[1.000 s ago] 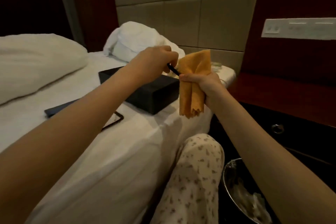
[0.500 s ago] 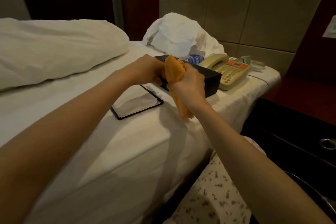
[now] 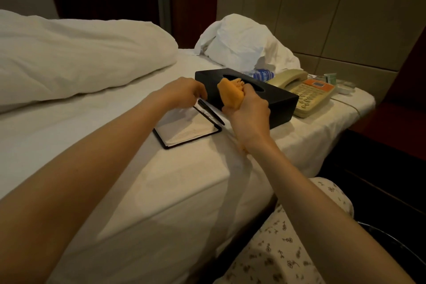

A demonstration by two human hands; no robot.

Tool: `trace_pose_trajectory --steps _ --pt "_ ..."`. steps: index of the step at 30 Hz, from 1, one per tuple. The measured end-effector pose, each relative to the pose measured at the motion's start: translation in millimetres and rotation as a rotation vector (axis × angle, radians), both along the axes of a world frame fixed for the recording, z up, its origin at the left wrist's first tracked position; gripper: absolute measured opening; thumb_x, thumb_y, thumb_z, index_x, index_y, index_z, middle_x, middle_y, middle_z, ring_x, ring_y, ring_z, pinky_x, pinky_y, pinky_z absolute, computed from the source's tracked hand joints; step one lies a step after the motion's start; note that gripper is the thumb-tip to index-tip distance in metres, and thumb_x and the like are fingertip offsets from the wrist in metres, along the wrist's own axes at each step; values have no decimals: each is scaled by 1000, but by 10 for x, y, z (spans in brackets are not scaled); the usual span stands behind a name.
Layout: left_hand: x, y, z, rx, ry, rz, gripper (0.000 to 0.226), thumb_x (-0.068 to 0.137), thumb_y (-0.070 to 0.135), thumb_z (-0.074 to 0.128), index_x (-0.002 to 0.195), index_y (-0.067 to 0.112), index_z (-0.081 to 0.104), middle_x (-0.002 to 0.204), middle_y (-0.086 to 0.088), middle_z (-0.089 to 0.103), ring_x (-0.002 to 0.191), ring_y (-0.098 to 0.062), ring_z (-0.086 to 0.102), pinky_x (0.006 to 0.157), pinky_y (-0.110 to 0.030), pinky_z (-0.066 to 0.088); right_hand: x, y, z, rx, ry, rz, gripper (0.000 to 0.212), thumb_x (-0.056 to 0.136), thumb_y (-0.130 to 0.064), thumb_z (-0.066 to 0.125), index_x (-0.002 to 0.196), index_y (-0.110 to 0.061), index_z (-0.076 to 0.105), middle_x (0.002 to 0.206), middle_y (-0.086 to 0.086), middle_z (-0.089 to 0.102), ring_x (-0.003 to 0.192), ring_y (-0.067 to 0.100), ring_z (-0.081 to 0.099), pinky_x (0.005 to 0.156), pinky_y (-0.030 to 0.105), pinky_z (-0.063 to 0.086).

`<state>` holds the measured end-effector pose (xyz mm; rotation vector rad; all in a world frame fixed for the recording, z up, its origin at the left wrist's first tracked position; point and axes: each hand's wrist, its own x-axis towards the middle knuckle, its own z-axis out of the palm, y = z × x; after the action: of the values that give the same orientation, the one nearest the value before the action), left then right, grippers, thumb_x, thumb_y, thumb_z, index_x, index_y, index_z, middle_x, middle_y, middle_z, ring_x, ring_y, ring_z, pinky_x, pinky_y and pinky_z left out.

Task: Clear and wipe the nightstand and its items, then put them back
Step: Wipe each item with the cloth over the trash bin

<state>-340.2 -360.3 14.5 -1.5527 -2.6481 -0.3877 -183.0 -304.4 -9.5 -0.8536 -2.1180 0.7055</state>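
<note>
While the cloth [image 3: 230, 97] is clenched in the right hand [image 3: 250, 113], the pen [image 3: 211, 112] is perhaps pinched by the left hand [image 3: 182, 93]; everything is cleared onto the bed [image 3: 161, 191], nothing returned.

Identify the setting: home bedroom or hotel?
Probably a hotel room: a white-sheeted bed, a corded beige telephone among the cleared items, and padded wall panels behind.

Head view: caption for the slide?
Right hand grips orange cloth by black tissue box; left hand at the pen on the notepad, on the bed.
</note>
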Motion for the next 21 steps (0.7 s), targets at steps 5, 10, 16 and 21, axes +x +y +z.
trace_pose_trajectory --steps 5,10,16,21 --pt "-237 -130 -47 -239 -115 316 58 92 42 51 141 15 34 141 -12 43 125 -30 43 101 -39 36 -38 -62 28 -156 -82 73 47 83 -24 68 126 -19 49 124 3 56 115 24 54 91 34 43" --pt "-306 -147 -49 -202 -220 412 65 91 47 51 137 4 38 137 -15 43 122 -30 44 98 -37 36 -86 -105 -32 -195 -223 110 57 78 -31 74 126 -17 48 127 4 54 115 23 52 85 31 40" --pt "-403 -141 -1 -49 -260 405 52 90 43 52 121 2 52 107 -15 51 92 -25 47 79 -32 36 -85 -73 -42 -279 -218 105 64 74 -29 77 127 -16 45 127 4 52 116 23 50 89 33 41" --pt "-238 -103 162 37 84 394 56 90 50 48 123 5 54 126 -17 54 111 -31 49 93 -38 37 -39 -55 -38 -428 -205 123 68 74 -31 76 130 -15 42 126 5 51 114 24 50 90 36 43"
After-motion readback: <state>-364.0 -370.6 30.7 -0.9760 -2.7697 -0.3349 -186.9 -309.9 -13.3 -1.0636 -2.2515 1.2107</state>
